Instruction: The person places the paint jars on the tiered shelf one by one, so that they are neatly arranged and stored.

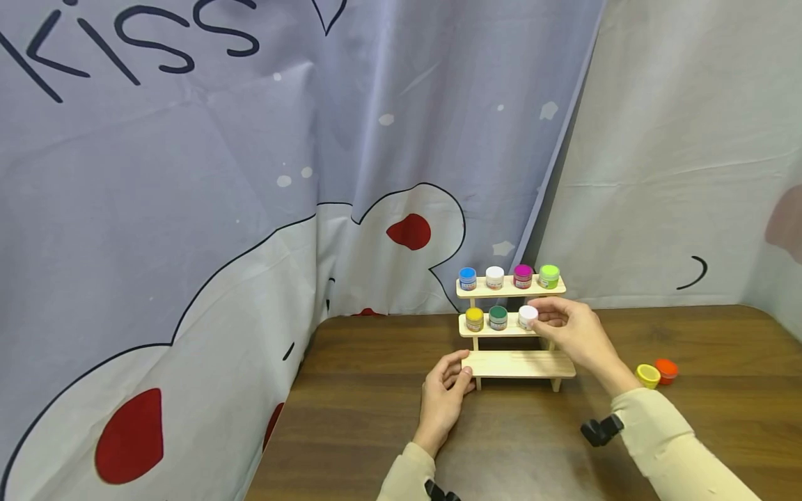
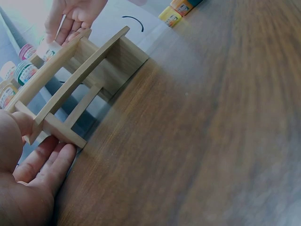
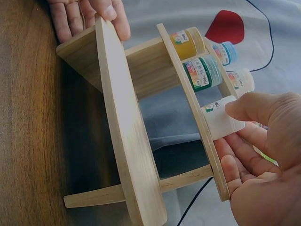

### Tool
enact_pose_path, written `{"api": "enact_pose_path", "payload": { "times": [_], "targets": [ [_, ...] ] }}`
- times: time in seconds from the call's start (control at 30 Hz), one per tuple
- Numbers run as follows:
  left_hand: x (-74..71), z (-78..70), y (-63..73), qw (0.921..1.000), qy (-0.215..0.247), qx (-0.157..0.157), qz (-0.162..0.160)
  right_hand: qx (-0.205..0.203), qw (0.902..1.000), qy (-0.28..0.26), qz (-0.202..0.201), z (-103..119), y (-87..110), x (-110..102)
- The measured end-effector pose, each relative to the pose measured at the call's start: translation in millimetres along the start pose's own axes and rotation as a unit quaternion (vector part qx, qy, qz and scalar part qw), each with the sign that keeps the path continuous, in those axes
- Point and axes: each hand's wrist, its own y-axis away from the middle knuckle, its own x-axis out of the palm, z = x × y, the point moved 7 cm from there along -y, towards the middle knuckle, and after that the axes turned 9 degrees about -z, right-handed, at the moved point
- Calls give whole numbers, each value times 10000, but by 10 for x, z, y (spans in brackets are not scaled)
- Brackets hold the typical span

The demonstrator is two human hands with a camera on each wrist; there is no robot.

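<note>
A three-step wooden rack (image 1: 520, 363) stands on the table. At its middle step my right hand (image 1: 573, 330) pinches a small white paint jar (image 3: 218, 117) between thumb and fingers, the jar's base right at the board. Beside that jar sit a green jar (image 1: 498, 318) and a yellow jar (image 1: 474, 319). My left hand (image 1: 443, 396) grips the left end of the lowest step, thumb on top and fingers underneath. Along the top step are a blue jar (image 1: 467, 278), another white jar (image 1: 494, 277), a magenta jar (image 1: 523, 276) and a light green jar (image 1: 548, 276).
Right of the rack, a yellow-lidded jar (image 1: 648, 376) and an orange-red jar (image 1: 667, 371) stand together on the brown wooden table (image 1: 720, 431). A printed curtain (image 1: 388, 153) hangs behind the table's back edge, close to the rack.
</note>
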Motion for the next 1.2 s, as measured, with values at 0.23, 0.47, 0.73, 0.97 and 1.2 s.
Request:
{"api": "enact_pose_path", "payload": {
  "times": [0.23, 0.47, 0.73, 0.97, 1.2],
  "targets": [
    [-5, -11, -4, 10000, 15, -6, 3, -3, 9999, 140, 37, 5, -5, 12],
    [-1, -20, 5, 10000, 71, 20, 45, 33, 9998, 192, 12, -10, 4, 7],
    [-2, 7, -5, 10000, 77, -24, -45, 61, 9999, 117, 9, 13, 11, 7],
    [-1, 2, -10, 10000, 85, -10, -42, 60, 9999, 136, -34, 11, 11, 12],
    [-5, 3, 0, 10000, 76, -18, -27, 65, 9998, 173, -60, -6, 18, 18]
  ]
}}
